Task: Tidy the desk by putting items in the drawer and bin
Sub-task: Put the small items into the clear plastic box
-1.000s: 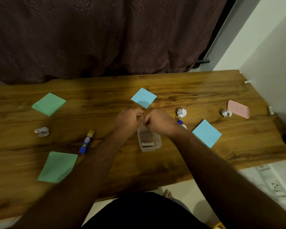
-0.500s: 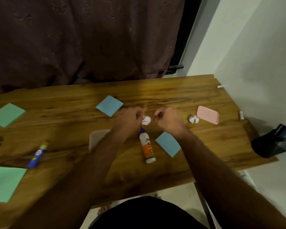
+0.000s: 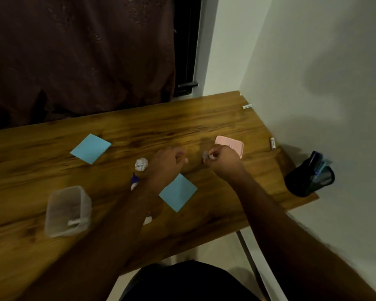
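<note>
Both hands have shifted right along the counter since half a second ago; view has panned with them. Head view: right hand is curled shut, fingertips pinched on a small crumpled paper ball right in front of the pink case. Left hand is loosely fisted, can't tell if it holds anything. Second paper ball lies just left of it, glue bottle mostly hidden under the left forearm. Blue notes, clear tub, two batteries are not yet cleared. Judgement: step is collecting paper scraps for the bin. Do it well by keeping the pinch firm, lifting clear of the pink case, grabbing the second ball with the left hand, one trip. Bin not in view.
</note>
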`<state>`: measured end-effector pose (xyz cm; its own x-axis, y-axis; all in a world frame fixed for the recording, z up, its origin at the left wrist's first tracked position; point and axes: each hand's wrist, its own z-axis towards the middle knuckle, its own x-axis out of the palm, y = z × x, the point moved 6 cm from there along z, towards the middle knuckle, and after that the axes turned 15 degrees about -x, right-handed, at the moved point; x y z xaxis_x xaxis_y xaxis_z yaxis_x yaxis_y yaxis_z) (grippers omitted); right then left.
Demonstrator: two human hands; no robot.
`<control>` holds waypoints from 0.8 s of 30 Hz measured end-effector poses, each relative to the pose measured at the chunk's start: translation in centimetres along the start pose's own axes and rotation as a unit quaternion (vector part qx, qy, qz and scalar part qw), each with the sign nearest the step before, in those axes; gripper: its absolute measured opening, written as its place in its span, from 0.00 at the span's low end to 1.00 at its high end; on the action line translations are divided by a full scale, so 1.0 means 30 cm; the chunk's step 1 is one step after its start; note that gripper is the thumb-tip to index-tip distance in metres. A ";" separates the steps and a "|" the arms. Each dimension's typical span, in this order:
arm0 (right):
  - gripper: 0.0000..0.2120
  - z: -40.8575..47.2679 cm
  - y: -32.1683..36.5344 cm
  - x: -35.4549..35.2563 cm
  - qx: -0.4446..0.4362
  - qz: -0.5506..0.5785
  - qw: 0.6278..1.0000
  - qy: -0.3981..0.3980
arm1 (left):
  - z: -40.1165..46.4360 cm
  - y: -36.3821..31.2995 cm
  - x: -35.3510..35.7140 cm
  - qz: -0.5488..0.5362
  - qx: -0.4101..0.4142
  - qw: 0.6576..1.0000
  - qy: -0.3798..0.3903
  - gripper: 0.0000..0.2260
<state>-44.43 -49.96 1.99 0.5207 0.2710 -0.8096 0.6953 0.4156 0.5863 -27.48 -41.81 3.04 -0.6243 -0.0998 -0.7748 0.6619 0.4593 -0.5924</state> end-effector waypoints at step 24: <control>0.17 0.203 -0.538 -0.334 0.165 -0.201 0.963 0.070 | 0.274 -0.404 0.176 -0.016 0.056 0.998 -0.013 0.12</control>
<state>-57.86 -64.66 0.83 0.1199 0.2701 -0.9553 0.9583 0.2201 0.1825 -35.36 -55.16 4.32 -0.6362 -0.1360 -0.7594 0.6844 0.3549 -0.6369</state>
